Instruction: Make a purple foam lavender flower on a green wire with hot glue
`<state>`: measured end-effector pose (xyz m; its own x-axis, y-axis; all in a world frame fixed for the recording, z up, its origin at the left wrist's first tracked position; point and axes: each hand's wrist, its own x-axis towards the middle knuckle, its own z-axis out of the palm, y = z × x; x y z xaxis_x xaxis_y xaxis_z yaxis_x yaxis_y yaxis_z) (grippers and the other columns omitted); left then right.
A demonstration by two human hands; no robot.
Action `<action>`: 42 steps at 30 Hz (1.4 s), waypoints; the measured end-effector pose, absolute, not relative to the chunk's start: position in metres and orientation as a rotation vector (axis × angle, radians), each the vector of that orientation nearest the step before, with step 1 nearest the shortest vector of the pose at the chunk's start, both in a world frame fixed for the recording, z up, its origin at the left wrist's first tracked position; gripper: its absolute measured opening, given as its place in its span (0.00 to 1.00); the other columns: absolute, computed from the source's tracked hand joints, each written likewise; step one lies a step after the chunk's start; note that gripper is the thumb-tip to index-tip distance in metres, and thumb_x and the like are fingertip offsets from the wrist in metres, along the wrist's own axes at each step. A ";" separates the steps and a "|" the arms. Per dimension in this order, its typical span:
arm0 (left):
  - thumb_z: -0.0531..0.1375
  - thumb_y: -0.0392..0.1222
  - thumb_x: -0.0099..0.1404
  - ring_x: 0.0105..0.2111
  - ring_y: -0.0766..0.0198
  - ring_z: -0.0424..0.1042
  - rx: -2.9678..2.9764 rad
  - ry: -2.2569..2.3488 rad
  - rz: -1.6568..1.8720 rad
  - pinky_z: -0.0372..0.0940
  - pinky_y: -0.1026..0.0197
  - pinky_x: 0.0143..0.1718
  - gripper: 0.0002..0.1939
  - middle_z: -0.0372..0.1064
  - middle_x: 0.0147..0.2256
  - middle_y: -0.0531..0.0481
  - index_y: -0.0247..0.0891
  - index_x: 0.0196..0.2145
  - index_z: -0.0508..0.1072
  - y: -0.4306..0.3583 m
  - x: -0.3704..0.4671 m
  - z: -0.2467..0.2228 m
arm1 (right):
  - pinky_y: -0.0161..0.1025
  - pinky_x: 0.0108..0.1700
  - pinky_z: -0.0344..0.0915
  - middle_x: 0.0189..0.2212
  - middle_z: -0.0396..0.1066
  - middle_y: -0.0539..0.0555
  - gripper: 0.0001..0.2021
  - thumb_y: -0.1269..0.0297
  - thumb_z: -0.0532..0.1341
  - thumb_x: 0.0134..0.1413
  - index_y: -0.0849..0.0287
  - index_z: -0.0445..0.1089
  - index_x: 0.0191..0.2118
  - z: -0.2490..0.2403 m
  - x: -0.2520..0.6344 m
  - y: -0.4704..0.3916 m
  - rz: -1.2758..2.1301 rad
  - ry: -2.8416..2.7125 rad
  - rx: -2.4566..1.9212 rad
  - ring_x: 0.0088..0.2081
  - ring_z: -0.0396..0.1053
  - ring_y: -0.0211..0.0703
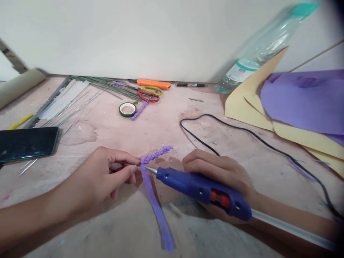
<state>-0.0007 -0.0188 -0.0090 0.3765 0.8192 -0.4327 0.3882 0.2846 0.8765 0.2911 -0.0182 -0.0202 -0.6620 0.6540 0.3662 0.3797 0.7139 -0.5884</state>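
Between thumb and fingers, my left hand (114, 168) pinches the lower end of a purple paper flower stem (157, 154), whose twisted, ruffled part points up and right. A flat purple paper strip (157, 206) hangs from that end down toward the table's front. My right hand (220, 172) is wrapped round a blue hot glue gun (199, 188). The gun's metal nozzle is at the top of the strip, close to my left fingertips; whether it touches cannot be made out. A clear glue stick (290, 227) sticks out of its back.
Farther back lie green tape (127, 109), scissors (149, 94), an orange cutter (153, 84) and another purple ruffled piece (140, 111). Glue sticks (63, 100) and a phone (29, 142) lie left. A black cord (249, 130), purple paper (303, 100) and a bottle (258, 53) are right.
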 end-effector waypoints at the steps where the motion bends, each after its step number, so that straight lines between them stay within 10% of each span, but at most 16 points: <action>1: 0.60 0.46 0.69 0.17 0.75 0.60 1.323 1.224 0.413 0.55 0.71 0.17 0.16 0.75 0.29 0.52 0.37 0.46 0.83 -0.019 -0.001 -0.009 | 0.41 0.33 0.65 0.34 0.68 0.54 0.07 0.63 0.61 0.63 0.53 0.65 0.45 -0.020 0.291 -0.018 0.630 -2.358 -0.792 0.35 0.69 0.44; 42: 0.62 0.48 0.64 0.17 0.74 0.61 1.332 1.247 0.417 0.56 0.71 0.17 0.17 0.72 0.26 0.53 0.34 0.44 0.82 -0.021 0.001 -0.006 | 0.37 0.31 0.59 0.32 0.64 0.51 0.07 0.57 0.59 0.67 0.54 0.63 0.43 -0.023 0.288 -0.014 0.637 -2.371 -0.710 0.31 0.64 0.40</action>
<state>0.0010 -0.0212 -0.0056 0.3603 0.8272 -0.4311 0.4020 0.2794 0.8720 0.2876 -0.0140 -0.0227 -0.6915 0.6106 0.3861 0.3346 0.7444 -0.5779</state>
